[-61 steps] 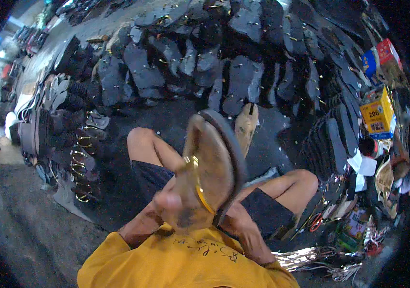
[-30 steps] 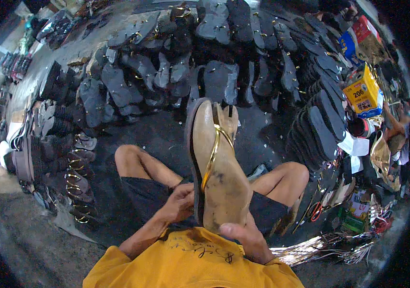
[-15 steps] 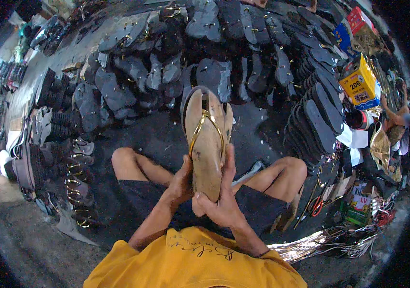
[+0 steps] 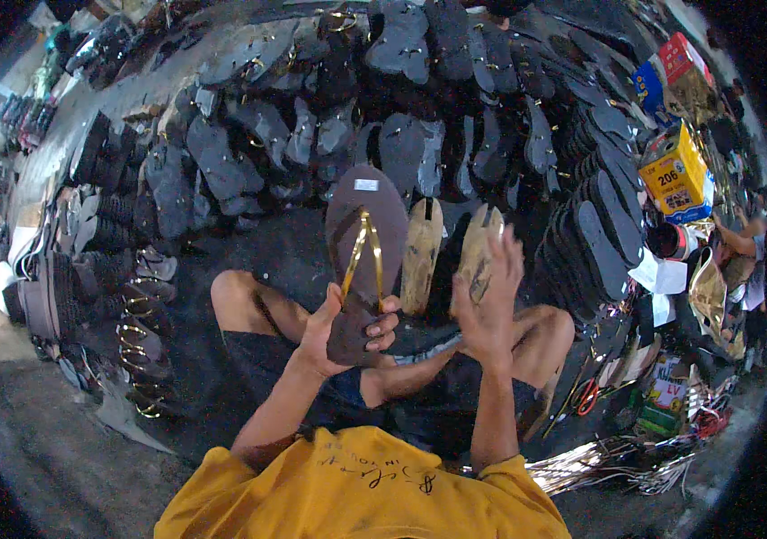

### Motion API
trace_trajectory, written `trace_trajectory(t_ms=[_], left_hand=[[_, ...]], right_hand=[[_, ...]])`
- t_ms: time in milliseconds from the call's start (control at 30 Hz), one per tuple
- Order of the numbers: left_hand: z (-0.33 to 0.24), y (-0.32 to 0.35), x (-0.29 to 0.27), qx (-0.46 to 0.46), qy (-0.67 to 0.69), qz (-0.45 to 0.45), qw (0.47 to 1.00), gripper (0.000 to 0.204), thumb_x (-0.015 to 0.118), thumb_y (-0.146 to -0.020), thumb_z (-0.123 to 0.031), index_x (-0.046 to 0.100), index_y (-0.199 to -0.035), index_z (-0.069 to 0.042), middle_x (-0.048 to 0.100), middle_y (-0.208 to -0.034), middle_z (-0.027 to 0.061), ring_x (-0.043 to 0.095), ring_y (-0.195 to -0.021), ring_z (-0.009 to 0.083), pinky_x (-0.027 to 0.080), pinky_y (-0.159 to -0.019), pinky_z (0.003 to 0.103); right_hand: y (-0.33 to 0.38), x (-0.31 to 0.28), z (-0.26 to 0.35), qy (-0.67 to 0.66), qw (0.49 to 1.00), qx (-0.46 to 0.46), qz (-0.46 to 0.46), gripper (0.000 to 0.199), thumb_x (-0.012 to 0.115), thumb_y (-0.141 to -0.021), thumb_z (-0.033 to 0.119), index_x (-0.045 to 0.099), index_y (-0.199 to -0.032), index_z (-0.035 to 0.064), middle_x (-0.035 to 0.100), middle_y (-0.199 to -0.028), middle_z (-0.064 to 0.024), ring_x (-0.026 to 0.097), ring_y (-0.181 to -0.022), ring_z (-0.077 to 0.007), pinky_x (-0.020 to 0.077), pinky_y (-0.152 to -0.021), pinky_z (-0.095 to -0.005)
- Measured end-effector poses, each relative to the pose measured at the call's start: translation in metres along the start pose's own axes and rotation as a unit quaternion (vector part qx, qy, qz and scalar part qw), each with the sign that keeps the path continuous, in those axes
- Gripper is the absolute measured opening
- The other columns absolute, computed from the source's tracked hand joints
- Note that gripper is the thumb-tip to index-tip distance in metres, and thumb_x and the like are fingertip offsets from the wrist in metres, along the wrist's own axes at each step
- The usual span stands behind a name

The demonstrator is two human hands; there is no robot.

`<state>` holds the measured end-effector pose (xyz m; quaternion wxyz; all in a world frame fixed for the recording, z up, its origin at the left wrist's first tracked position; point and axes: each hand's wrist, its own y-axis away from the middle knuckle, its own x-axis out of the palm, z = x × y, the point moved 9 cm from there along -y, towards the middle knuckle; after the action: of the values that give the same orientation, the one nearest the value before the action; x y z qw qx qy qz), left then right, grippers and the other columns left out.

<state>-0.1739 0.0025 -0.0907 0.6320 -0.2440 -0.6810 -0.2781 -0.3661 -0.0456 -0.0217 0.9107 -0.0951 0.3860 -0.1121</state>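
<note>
A dark brown flip-flop (image 4: 367, 193) with a gold V-shaped strap and a small pale label near its toe stands up in my left hand (image 4: 322, 334). That hand's thumb and fingers wrap round its heel end. To the right of it, two slotted wooden shoe lasts (image 4: 421, 260) lie on the dark floor. My right hand (image 4: 489, 301) is over the near part of the right-hand last (image 4: 480, 235), its fingers stretched out and holding nothing. Whether the palm touches that last I cannot tell.
Many dark soles (image 4: 401, 148) with gold fittings lie in rows ahead. Stacked soles (image 4: 594, 238) stand at right, near a yellow box (image 4: 678, 180), a red-black tin (image 4: 671, 235) and orange-handled scissors (image 4: 586, 395). Gold-strapped sandals (image 4: 139, 350) line the left. Another person's arm (image 4: 738, 241) shows far right.
Earlier both hands held a wooden last fitted with the gold strap. Now the last lies on the floor, the flip-flop is in my left hand, and my right hand has moved right and opened.
</note>
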Motion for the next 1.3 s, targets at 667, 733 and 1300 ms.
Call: trace_trajectory(t_ms=[667,733,1300], left_hand=[[-0.056,0.090,0.031,0.135,-0.785,-0.202,0.570,0.037,0.080,-0.089,-0.005,0.073,-0.125,0.001,0.077,-0.107,0.0192,0.076,-0.098,0.0257,0.058,-0.089,0.038],[-0.065,0.107,0.027,0.151,-0.767,-0.244,0.574,0.043,0.081,-0.089,-0.006,0.071,-0.130,0.001,0.077,-0.108,0.0200,0.077,-0.100,0.0254,0.058,-0.091,0.038],[-0.345,0.407,-0.159,0.638,-0.133,-0.498,0.572,0.043,0.075,-0.101,-0.020,0.059,-0.135,-0.001,0.067,-0.128,0.0128,0.065,-0.122,0.0275,0.063,-0.097,0.056]], right_hand=[[-0.027,0.059,0.038,-0.281,0.834,0.084,0.467,0.061,0.079,-0.093,0.008,0.058,-0.150,0.0049,0.071,-0.131,-0.0099,0.065,-0.123,-0.0187,0.0498,-0.110,-0.0339],[-0.029,0.077,0.055,-0.330,0.825,0.107,0.447,0.055,0.084,-0.088,0.010,0.067,-0.141,0.0069,0.075,-0.121,-0.0069,0.068,-0.114,-0.0163,0.0520,-0.106,-0.0336],[-0.063,0.231,-0.009,0.296,0.945,-0.086,0.108,0.080,0.080,-0.093,0.036,0.045,-0.150,-0.0083,0.055,-0.146,-0.0331,0.052,-0.137,-0.0512,0.0436,-0.112,-0.0583]])
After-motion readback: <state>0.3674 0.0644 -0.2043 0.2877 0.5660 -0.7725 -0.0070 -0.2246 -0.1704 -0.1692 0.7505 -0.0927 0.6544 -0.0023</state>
